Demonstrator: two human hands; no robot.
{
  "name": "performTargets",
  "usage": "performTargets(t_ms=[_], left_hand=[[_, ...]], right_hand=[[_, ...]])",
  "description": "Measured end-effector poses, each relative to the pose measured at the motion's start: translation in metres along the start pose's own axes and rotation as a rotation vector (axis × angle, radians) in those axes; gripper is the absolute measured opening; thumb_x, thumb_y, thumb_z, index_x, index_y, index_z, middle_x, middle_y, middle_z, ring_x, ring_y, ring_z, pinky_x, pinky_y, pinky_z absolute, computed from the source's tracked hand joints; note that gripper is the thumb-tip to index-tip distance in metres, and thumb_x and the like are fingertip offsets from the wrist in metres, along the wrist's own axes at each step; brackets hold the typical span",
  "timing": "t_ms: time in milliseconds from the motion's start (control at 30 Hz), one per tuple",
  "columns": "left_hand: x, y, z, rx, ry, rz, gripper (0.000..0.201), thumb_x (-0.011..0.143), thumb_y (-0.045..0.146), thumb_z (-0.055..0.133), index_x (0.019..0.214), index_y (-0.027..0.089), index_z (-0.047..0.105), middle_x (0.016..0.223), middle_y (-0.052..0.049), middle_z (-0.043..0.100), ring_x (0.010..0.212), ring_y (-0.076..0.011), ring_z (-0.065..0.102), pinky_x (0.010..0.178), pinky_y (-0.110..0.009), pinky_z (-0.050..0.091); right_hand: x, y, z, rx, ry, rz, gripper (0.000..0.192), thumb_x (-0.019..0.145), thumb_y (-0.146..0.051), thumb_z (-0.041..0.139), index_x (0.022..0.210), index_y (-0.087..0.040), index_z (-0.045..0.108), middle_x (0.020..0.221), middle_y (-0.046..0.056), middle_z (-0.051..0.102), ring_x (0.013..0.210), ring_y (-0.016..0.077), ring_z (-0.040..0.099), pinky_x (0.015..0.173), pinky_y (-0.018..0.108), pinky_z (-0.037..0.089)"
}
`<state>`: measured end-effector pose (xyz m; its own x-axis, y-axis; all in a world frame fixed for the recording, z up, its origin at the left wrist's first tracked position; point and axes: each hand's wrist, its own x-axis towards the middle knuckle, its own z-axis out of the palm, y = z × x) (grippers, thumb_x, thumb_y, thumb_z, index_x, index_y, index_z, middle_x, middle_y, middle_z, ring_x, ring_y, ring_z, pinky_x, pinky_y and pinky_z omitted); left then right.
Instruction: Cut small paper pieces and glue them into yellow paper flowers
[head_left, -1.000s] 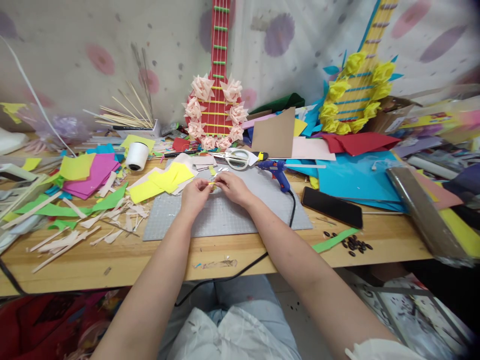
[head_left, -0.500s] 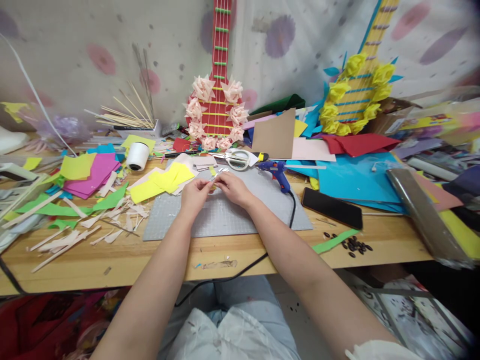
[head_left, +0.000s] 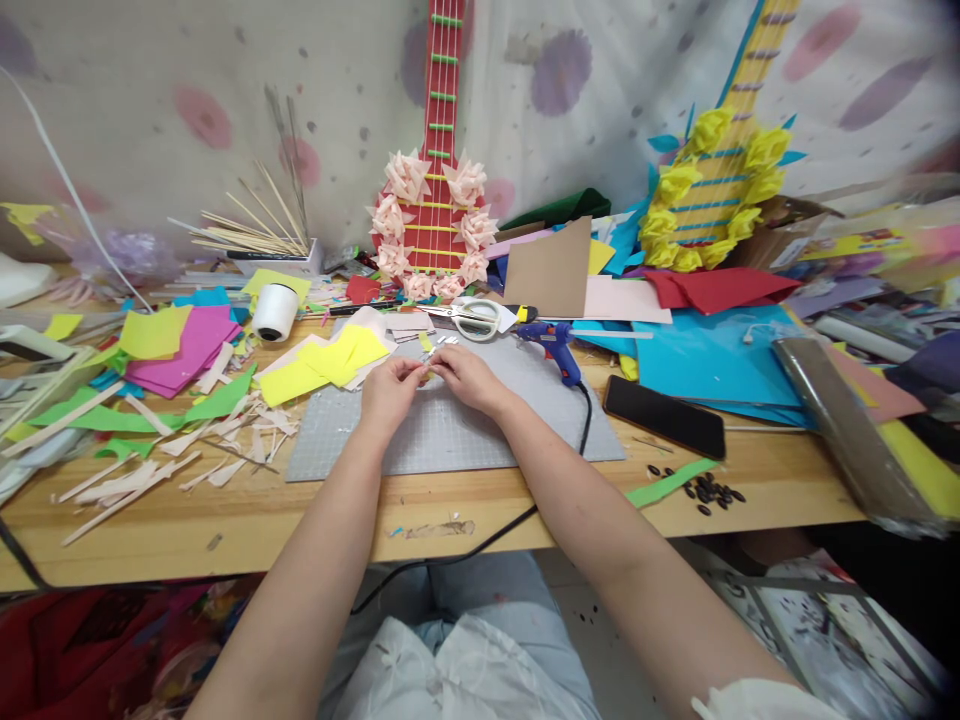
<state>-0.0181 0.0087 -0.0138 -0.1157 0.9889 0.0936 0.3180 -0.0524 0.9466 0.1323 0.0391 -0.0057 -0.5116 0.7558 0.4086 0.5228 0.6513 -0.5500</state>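
Note:
Over the grey cutting mat (head_left: 457,440), my left hand (head_left: 391,392) and my right hand (head_left: 466,377) meet with their fingertips pinched together. Between them sits a tiny yellowish piece, mostly hidden by the fingers, so its kind cannot be made out. Just beyond the hands lie small white and yellow scraps. Scissors with white handles (head_left: 478,319) rest behind them, and a blue glue gun (head_left: 555,350) lies to the right with its black cord running down over the table edge. Yellow paper pieces (head_left: 300,372) are left of my left hand.
A red paper guitar with pink flowers (head_left: 439,215) stands at the back; a yellow one (head_left: 709,190) leans to its right. A phone (head_left: 664,416), black beads (head_left: 712,492) and blue sheets (head_left: 712,365) lie at right. Paper strips (head_left: 135,485) and a white roll (head_left: 275,312) are at left.
Both hands stay in the same place, with only a slight shift of the fingers around the small piece. Nothing else has visibly moved.

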Motion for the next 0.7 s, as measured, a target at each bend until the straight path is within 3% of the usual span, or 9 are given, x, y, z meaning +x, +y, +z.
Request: performTargets(t_ms=[333, 700], left_hand=[[-0.001, 0.011, -0.003, -0.226, -0.110, -0.245, 0.032, 0.056, 0.039, 0.071, 0.072, 0.012, 0.066, 0.062, -0.005, 0.066, 0.058, -0.0143, 0.062, 0.049, -0.023, 0.049], [-0.001, 0.005, -0.002, -0.181, -0.101, -0.208, 0.033, 0.058, 0.042, 0.068, 0.074, 0.013, 0.063, 0.067, -0.005, 0.067, 0.062, -0.0146, 0.063, 0.051, -0.022, 0.049]], right_hand=[[-0.001, 0.000, 0.000, -0.075, 0.001, -0.062, 0.011, 0.084, -0.017, 0.046, 0.080, -0.016, 0.056, 0.083, 0.006, 0.057, 0.084, 0.0159, 0.048, 0.079, 0.028, 0.038], [0.000, 0.003, 0.002, 0.030, 0.003, 0.004, 0.016, 0.086, -0.021, 0.043, 0.088, -0.016, 0.058, 0.091, 0.006, 0.059, 0.089, 0.0142, 0.051, 0.083, 0.028, 0.038]])
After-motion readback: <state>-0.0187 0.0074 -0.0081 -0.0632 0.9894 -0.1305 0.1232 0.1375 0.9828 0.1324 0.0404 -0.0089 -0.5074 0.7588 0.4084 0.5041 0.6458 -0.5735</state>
